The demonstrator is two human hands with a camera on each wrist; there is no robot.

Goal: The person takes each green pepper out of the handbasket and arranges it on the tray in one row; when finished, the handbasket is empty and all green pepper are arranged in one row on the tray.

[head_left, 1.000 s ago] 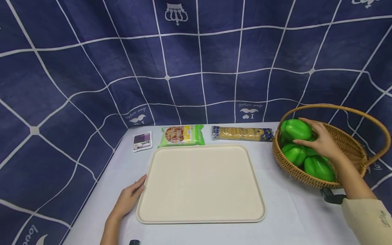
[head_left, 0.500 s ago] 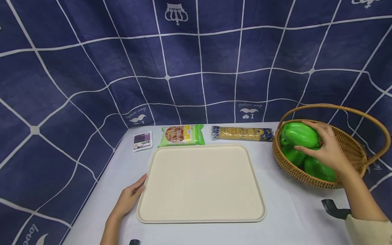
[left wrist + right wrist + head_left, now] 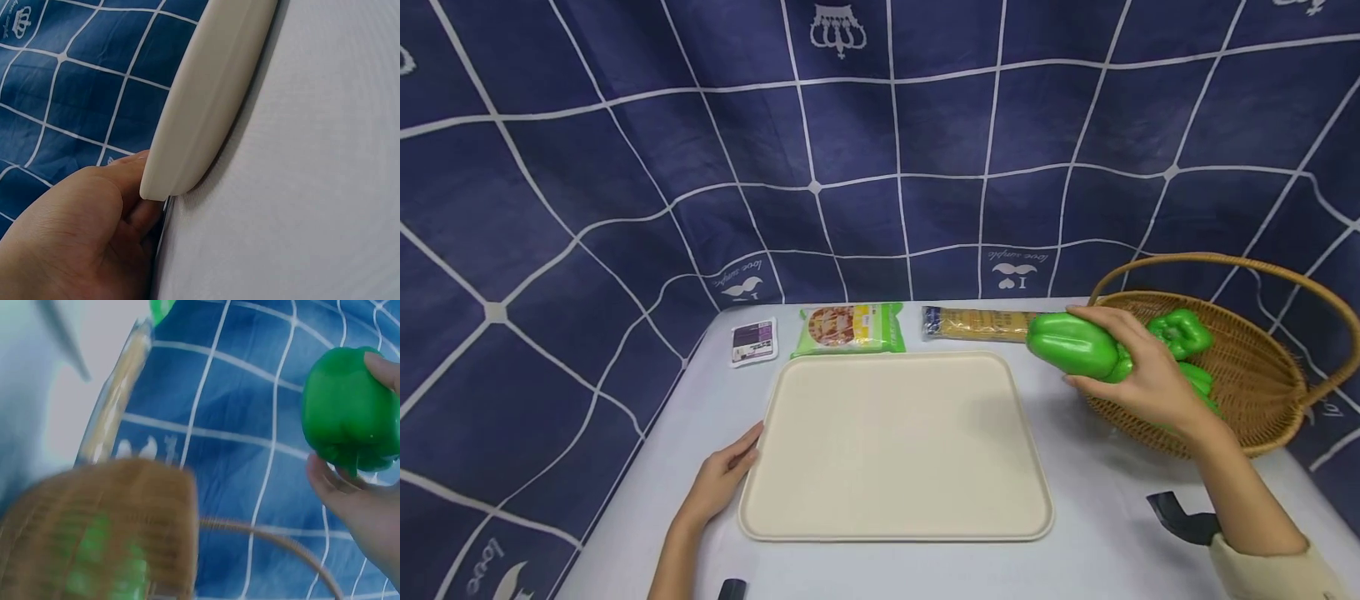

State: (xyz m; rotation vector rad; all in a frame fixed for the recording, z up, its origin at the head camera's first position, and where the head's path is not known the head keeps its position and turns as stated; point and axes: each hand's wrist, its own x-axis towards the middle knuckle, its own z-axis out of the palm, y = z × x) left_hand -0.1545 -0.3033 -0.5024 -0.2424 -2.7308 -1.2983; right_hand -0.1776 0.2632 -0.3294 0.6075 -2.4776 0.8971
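Observation:
My right hand (image 3: 1153,379) grips a glossy green bell pepper (image 3: 1069,343) between thumb and fingers, held up beside the basket's left rim. In the right wrist view the stem end of this bell pepper (image 3: 350,412) shows, with the thumb and fingers on either side. More green bell peppers (image 3: 1182,333) lie in the wicker basket (image 3: 1258,400), partly covered by my hand. Relaxed fingers of my left hand (image 3: 715,483) touch the left edge of a cream rectangular tray (image 3: 891,450). The left wrist view shows these fingers right at the tray's rim (image 3: 212,94).
Along the back lie a small purple-and-white packet (image 3: 754,342), a green food package (image 3: 850,328) and a long pack of noodles (image 3: 976,324), its right end behind the bell pepper. The basket's tall arched handle (image 3: 1240,260) rises at right. A blue checked cloth (image 3: 925,150) hangs behind.
My right hand has lifted the bell pepper out of the basket and carried it left, past the rim. My left hand stays at the tray's edge.

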